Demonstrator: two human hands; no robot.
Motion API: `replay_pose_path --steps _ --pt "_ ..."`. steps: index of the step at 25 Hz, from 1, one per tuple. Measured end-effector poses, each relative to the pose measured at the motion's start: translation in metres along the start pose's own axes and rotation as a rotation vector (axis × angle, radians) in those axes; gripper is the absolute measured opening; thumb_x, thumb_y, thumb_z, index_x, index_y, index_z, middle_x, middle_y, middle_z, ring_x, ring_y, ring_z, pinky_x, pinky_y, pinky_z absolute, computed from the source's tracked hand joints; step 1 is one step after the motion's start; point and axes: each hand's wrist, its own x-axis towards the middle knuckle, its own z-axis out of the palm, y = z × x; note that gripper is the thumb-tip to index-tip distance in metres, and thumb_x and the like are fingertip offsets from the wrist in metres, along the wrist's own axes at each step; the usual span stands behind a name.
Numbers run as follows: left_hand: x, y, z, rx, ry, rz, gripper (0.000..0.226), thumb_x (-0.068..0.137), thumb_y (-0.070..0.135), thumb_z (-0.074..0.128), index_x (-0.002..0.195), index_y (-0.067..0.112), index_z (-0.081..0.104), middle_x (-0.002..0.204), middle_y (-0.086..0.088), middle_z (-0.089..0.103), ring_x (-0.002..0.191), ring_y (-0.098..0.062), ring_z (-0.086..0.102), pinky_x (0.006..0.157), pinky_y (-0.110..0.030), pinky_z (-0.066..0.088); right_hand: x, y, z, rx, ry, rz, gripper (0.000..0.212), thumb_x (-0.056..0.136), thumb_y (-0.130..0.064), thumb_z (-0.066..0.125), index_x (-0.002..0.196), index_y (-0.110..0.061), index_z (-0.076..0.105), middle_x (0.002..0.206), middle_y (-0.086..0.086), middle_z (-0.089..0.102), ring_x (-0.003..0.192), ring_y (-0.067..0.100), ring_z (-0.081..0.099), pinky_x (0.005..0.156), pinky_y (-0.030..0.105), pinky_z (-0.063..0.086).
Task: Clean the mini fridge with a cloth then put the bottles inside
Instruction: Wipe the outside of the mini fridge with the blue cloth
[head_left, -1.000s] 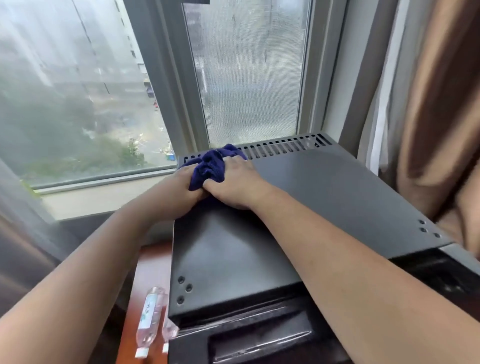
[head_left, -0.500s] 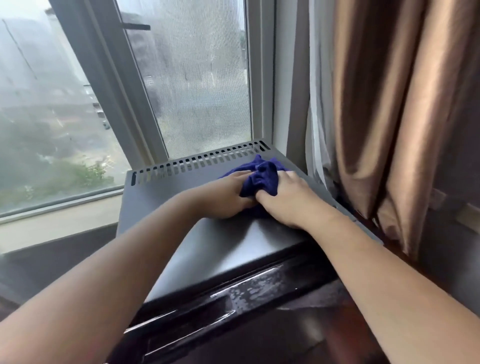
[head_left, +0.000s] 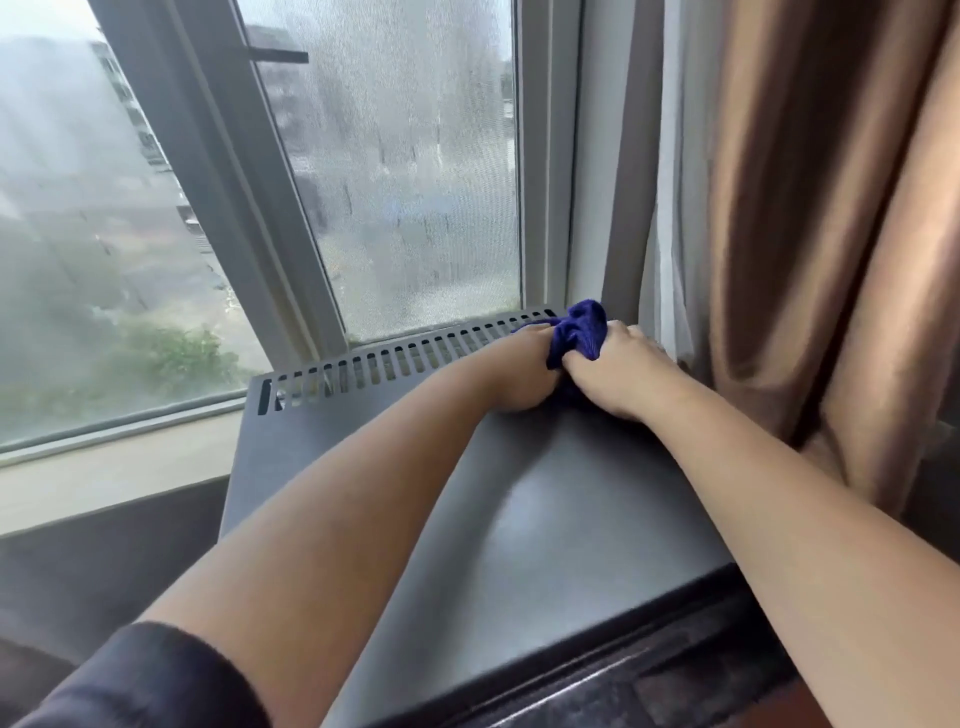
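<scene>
The mini fridge (head_left: 519, 519) shows its flat dark grey top, with a row of vent slots along the back edge. A bunched dark blue cloth (head_left: 579, 330) is pressed onto the top at the far right back corner. My left hand (head_left: 524, 374) grips the cloth from the left and my right hand (head_left: 618, 371) grips it from the right, both fists side by side on the lid. The glossy black front edge of the fridge runs along the bottom. No bottles are in view.
A window (head_left: 405, 182) with wet glass rises just behind the fridge. A brown curtain (head_left: 810, 234) hangs close to the fridge's right side, beside my right hand. A pale windowsill (head_left: 104, 467) runs to the left.
Both hands have slid the cloth from the back left of the fridge top across to the back right corner. My view has turned right, and the bottles seen earlier at the lower left are out of sight.
</scene>
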Motion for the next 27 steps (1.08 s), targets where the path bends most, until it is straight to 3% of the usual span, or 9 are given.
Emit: replay_pose_path --steps 3,9,12,15,17,19,21,24,27 --pt "0.001 -0.033 -0.017 0.021 0.051 -0.038 0.028 0.099 0.013 0.052 0.126 0.012 0.059 0.132 -0.002 0.059 0.113 -0.016 0.053 0.083 -0.015 0.029 0.027 -0.033 0.017 -0.015 -0.025 -0.054 0.081 0.072 -0.064 0.041 0.132 -0.011 0.056 0.135 0.019 0.058 0.129 0.037 0.051 0.111 0.042 0.042" --pt "-0.055 -0.108 -0.053 0.087 0.091 -0.244 0.016 0.096 0.014 0.052 0.111 0.014 0.059 0.11 -0.003 0.063 0.101 -0.028 0.06 0.081 -0.029 0.04 0.027 -0.119 0.071 -0.018 -0.074 -0.204 0.072 0.085 -0.058 0.049 0.136 -0.007 0.054 0.139 0.021 0.055 0.133 0.038 0.05 0.111 0.043 0.039" --pt "-0.095 -0.125 -0.063 0.11 0.111 -0.293 0.019 0.094 0.014 0.052 0.11 0.011 0.061 0.113 -0.009 0.068 0.102 -0.031 0.063 0.087 -0.037 0.049 0.008 -0.149 0.091 -0.023 -0.106 -0.286 0.076 0.081 -0.06 0.045 0.135 -0.008 0.056 0.138 0.02 0.058 0.133 0.037 0.05 0.111 0.044 0.039" --pt "-0.14 -0.125 -0.07 0.112 0.126 -0.295 0.033 0.085 0.023 0.048 0.112 0.015 0.064 0.114 -0.004 0.069 0.103 -0.026 0.063 0.09 -0.035 0.048 -0.017 -0.165 0.104 -0.008 -0.135 -0.353 0.068 0.091 -0.054 0.054 0.14 -0.007 0.051 0.141 0.019 0.055 0.137 0.036 0.047 0.115 0.041 0.035" --pt "-0.169 -0.118 -0.071 0.097 0.133 -0.266 0.029 0.085 0.016 0.05 0.109 0.014 0.066 0.114 -0.001 0.068 0.104 -0.021 0.062 0.09 -0.027 0.044 -0.038 -0.17 0.108 -0.001 -0.164 -0.406 0.069 0.092 -0.053 0.056 0.142 -0.006 0.049 0.142 0.019 0.053 0.138 0.035 0.046 0.116 0.041 0.034" --pt "-0.199 -0.104 -0.066 0.111 0.147 -0.299 0.018 0.092 0.003 0.055 0.105 0.01 0.066 0.108 0.002 0.066 0.1 -0.02 0.059 0.078 -0.016 0.037 -0.063 -0.171 0.108 0.001 -0.211 -0.454 0.07 0.091 -0.052 0.057 0.143 -0.005 0.047 0.143 0.02 0.052 0.138 0.035 0.045 0.117 0.04 0.034" --pt "-0.231 -0.09 -0.057 0.119 0.19 -0.331 0.012 0.095 0.005 0.058 0.102 0.014 0.063 0.105 0.005 0.062 0.096 -0.019 0.057 0.071 -0.015 0.035 -0.089 -0.168 0.106 -0.001 -0.262 -0.49 0.071 0.091 -0.053 0.057 0.144 -0.006 0.047 0.142 0.019 0.052 0.138 0.035 0.045 0.117 0.04 0.035" --pt "-0.275 -0.072 -0.04 0.093 0.232 -0.319 0.018 0.091 0.027 0.057 0.108 0.029 0.063 0.117 0.009 0.064 0.105 -0.017 0.059 0.082 -0.018 0.038 -0.136 -0.154 0.097 -0.01 -0.297 -0.553 0.072 0.091 -0.054 0.057 0.144 -0.007 0.046 0.143 0.018 0.05 0.139 0.033 0.043 0.118 0.042 0.033" --pt "-0.315 -0.042 -0.023 0.008 0.243 -0.276 0.027 0.092 0.031 0.061 0.117 0.038 0.065 0.124 0.028 0.059 0.119 0.001 0.056 0.096 -0.009 0.038 -0.184 -0.128 0.082 0.011 -0.316 -0.606 0.069 0.091 -0.056 0.057 0.143 -0.011 0.045 0.143 0.012 0.048 0.14 0.029 0.038 0.121 0.04 0.029"
